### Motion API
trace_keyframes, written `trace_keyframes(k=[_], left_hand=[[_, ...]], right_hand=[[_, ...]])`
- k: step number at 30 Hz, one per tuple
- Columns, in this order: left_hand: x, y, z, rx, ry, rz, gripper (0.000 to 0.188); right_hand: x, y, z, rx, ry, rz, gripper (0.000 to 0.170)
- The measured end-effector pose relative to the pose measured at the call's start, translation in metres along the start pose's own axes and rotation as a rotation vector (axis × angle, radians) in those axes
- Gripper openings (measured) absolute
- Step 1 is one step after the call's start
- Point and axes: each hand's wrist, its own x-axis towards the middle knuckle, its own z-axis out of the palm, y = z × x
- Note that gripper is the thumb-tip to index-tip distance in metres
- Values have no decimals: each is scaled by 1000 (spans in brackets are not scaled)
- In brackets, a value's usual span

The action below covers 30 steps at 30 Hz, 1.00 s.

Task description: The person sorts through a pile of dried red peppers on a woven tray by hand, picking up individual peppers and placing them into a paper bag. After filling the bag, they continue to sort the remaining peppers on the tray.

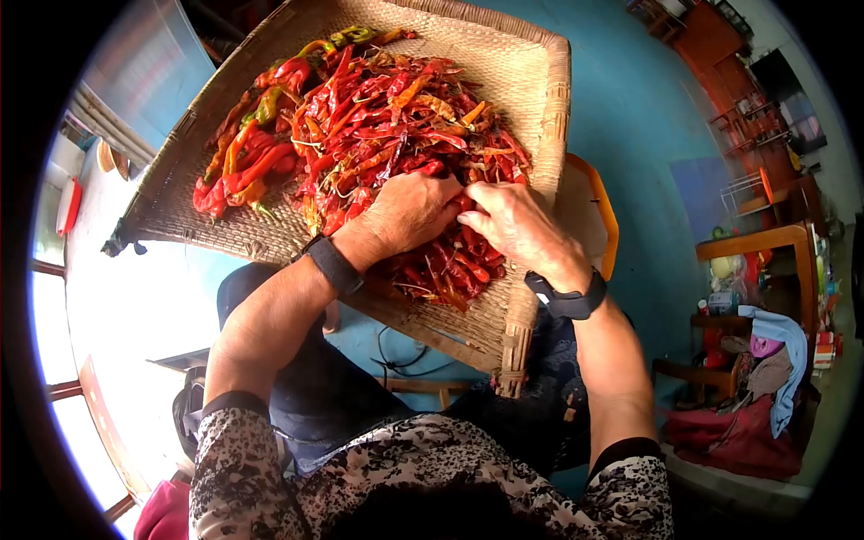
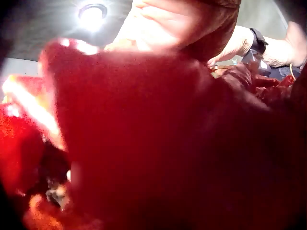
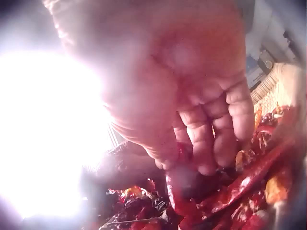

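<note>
A large heap of red chili peppers (image 1: pixel 369 117), mostly wrinkled and dried, lies in a woven tray (image 1: pixel 504 54). Over its near side my two hands meet. My left hand (image 1: pixel 409 211) curls its fingers down at the peppers, a red one showing at its knuckles; its fingertips are hidden. Close beside it, my right hand (image 1: pixel 517 225) pinches a red chili pepper (image 3: pixel 173 191) between thumb and fingers, seen in the right wrist view. A blurred red pepper (image 2: pixel 129 134) fills most of the left wrist view.
Plumper red and green peppers (image 1: pixel 256 153) lie at the tray's left. The tray's near corner (image 1: pixel 511 360) overlaps my legs. Under its right edge is an orange-rimmed stool (image 1: pixel 605 216). A wooden chair (image 1: pixel 756 243) piled with cloths stands farther right.
</note>
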Motion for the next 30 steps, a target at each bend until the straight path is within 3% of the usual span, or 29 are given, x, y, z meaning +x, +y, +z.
trace_keyframes(k=[4,6,8,12,14,16,18,19,22,23,24,28,30], left_hand=[[-2,1,1,-5,55,-24,20],[-2,0,0,-30,0,-28,20],[0,5,-3,-30,3,-48,20],[0,6,-5,-157,2,-89,25],[-4,7,-3,-169,-32,-82,27],[-7,12,1,-66,-45,76,30],[-7,17,3,-23,-143,34,30],[-9,16,8,0,-93,89,29],[-8,18,11,32,-86,132,25],[-8,17,13,34,-105,138,24],[-8,16,15,35,-125,144,23],[-7,12,22,-17,-109,105,15],[-8,13,21,-22,-94,98,12]], right_hand=[[1,-3,-2,83,-42,102,25],[-2,0,-1,103,-69,140,23],[-3,2,-5,124,77,103,15],[-12,34,-44,-77,413,305,12],[-20,50,-63,17,604,340,13],[-33,60,-82,-65,559,488,15],[-42,78,-90,-248,453,644,16],[-45,83,-92,-440,290,780,19],[-50,85,-81,-471,367,600,26],[-45,85,-76,-333,365,551,29],[-37,65,-72,-198,367,375,26],[-13,19,-46,116,-83,142,25],[-9,15,-26,-30,-214,3,28]])
